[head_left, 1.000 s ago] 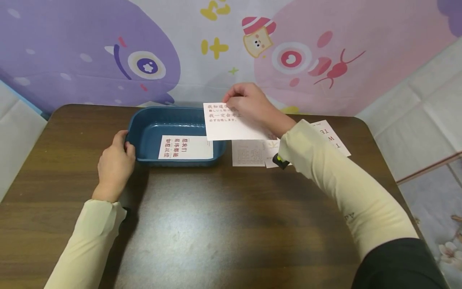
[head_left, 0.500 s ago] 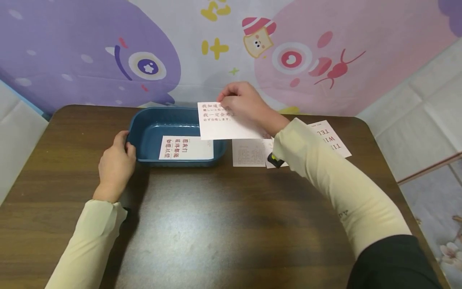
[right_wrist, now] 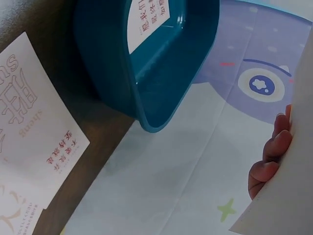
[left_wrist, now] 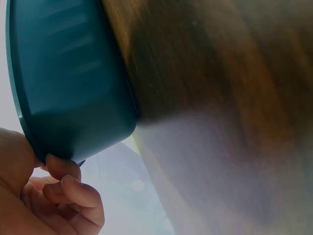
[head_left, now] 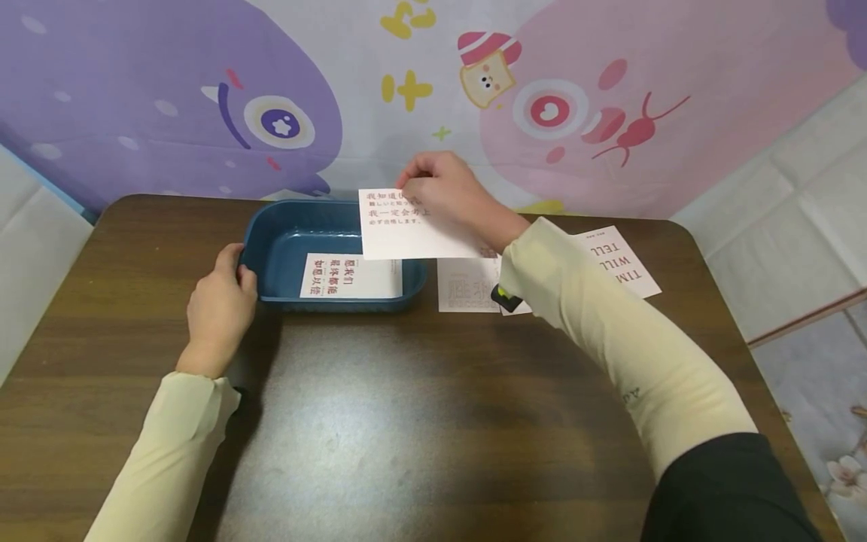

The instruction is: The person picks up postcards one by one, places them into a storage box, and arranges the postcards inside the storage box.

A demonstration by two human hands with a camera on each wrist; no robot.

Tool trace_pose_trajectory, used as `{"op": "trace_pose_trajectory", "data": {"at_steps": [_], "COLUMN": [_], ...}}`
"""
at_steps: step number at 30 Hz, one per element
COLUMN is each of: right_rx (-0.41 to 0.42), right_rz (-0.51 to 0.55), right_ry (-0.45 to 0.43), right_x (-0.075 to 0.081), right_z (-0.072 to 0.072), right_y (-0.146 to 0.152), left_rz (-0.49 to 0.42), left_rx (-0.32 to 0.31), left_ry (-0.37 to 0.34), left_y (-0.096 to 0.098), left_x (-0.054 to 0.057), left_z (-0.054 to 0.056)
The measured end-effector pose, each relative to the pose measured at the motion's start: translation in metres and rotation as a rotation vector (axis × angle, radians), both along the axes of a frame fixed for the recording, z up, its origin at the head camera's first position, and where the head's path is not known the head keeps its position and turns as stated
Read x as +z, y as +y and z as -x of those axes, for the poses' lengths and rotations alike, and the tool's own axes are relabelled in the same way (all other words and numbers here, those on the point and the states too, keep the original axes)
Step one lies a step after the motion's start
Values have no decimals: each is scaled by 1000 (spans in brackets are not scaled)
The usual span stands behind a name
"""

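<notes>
A dark teal rectangular bin (head_left: pixel 325 306) stands near the back of the table, with a printed white card (head_left: pixel 375 280) lying in it. My left hand (head_left: pixel 220 316) grips the bin's left end; the left wrist view shows curled fingers (left_wrist: pixel 83 193) at its rim. My right hand (head_left: pixel 450 192) pinches another white card (head_left: pixel 413 245) with reddish writing by its upper edge. That card hangs over the bin's right end, apart from it. In the right wrist view its blank back (right_wrist: pixel 288 191) hides part of the hand.
Right of the bin lie several more cards, among them a pale one (head_left: pixel 467 286) and one with English words (head_left: pixel 619 260), partly covered by the right sleeve. A cartoon backdrop (head_left: pixel 366 135) rises behind the brown wooden table (head_left: pixel 420 421).
My right hand has moved a little left with its card, now farther over the bin. More of the card with English words shows. The left hand keeps its place on the bin.
</notes>
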State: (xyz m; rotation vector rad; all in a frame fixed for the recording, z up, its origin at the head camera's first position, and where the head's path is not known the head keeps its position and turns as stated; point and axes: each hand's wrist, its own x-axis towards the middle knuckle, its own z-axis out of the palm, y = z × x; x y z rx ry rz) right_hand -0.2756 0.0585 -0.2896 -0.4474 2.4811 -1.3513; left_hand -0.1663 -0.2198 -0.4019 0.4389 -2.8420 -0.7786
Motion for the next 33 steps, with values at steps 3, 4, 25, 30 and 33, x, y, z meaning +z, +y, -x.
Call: {"op": "trace_pose_trajectory", "data": {"at_steps": [3, 4, 25, 30, 33], "right_rx": [6, 8, 23, 26, 29], "right_rz": [-8, -8, -40, -53, -63], "right_ry": [8, 12, 51, 67, 76], "right_x": [0, 0, -3, -4, -5], "right_z": [0, 1, 4, 5, 5], "right_y": [-3, -4, -22, -27, -29], "left_rz": [2, 4, 0, -3, -4], "left_rx": [3, 2, 0, 4, 5], "left_ry": [-1, -4, -5, -2, -4], "left_y": [0, 0, -1, -1, -1], "left_x": [0, 0, 0, -1, -1], "left_z": [0, 0, -1, 0, 0]}}
